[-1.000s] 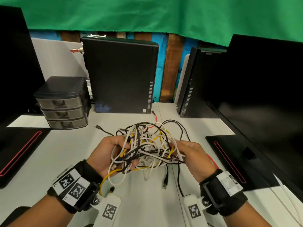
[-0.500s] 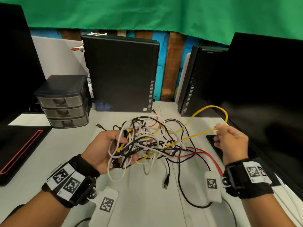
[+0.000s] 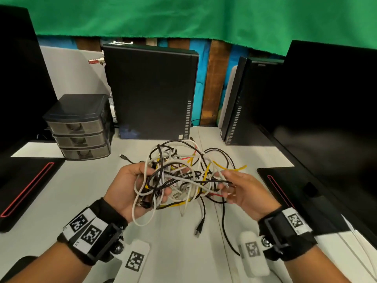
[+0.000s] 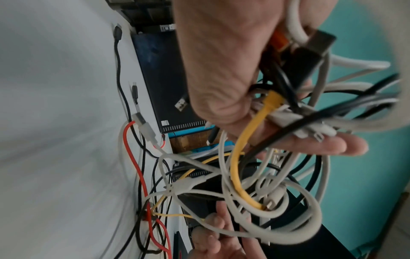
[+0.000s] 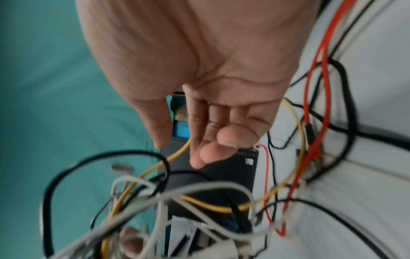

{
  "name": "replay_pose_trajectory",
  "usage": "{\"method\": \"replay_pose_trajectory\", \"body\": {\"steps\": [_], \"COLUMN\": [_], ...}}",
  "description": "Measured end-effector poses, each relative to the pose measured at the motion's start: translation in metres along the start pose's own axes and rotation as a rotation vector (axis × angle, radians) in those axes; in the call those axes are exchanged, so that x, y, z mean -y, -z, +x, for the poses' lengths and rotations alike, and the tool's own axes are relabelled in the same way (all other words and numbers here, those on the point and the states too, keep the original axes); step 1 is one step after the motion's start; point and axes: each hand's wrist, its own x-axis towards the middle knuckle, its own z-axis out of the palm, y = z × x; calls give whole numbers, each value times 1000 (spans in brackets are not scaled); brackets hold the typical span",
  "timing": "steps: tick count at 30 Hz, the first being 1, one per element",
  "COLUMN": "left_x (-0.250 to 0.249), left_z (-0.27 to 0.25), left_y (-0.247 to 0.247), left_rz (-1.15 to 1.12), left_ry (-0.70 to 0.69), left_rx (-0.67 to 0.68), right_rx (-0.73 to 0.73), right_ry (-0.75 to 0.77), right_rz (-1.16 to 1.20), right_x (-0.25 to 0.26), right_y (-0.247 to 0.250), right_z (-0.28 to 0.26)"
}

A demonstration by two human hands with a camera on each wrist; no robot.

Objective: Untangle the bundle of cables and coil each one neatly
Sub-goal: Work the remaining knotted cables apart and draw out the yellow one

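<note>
Hands, two, bare, wrist cameras strapped on. Left hand (image 3: 130, 188): fingers curled round one side of the cable bundle (image 3: 183, 176), carrying it just above the tabletop (image 3: 85, 193). Right hand (image 3: 242, 190): fingers loosely spread at the other side of the bundle, among its strands; its wrist view shows nothing pinched.

Cable bundle: white, black, yellow and red leads, looped through one another in a single knot between the hands.
- Yellow cable (image 3: 228, 167): a length sticks out to the right, but the rest runs back into the knot.
- Black USB lead (image 3: 201, 223): hangs down from the knot, plug resting on the tabletop.
- Red cable (image 5: 319, 91): trails along the tabletop.

Progress, as judged: early. No cable is fully freed; no coil lies anywhere in view. Remaining: separate every lead, then coil each.

Surroundings: drawer unit (image 3: 79, 127), upright computer case (image 3: 151, 94).
</note>
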Motion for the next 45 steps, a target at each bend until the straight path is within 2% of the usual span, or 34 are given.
{"method": "replay_pose_trajectory", "body": {"steps": [5, 12, 19, 21, 25, 29, 33, 36, 41, 45], "left_x": [4, 8, 12, 12, 12, 12, 8, -1, -17, -37], "left_z": [-1, 2, 1, -1, 1, 2, -1, -1, 3, -3], "left_y": [-6, 2, 6, 4, 3, -5, -8, -5, 15, 31], "left_rz": [46, 41, 122, 127, 124, 55, 42, 39, 203, 297], "left_ry": [86, 97, 149, 152, 112, 61, 7, -6, 100, 95], "left_rx": [-9, 4, 80, 91, 54, 43, 23, -51, -162, -229], "right_rx": [-23, 1, 29, -29, -306, -491, -708, -746, -732, -849], "right_ry": [-29, 99, 30, 25, 37, 82, 167, 269, 317, 339], "right_rz": [-3, 106, 229, 222, 243, 157, 362, 443, 454, 244], "right_x": [-12, -3, -1, 0, -4, -7, 11, 24, 33, 41], "right_y": [-21, -22, -25, -22, -16, -28, 0, 25, 37, 49], "right_z": [-2, -7, -11, -8, 1, 1, 4, 1, 2, -7]}}
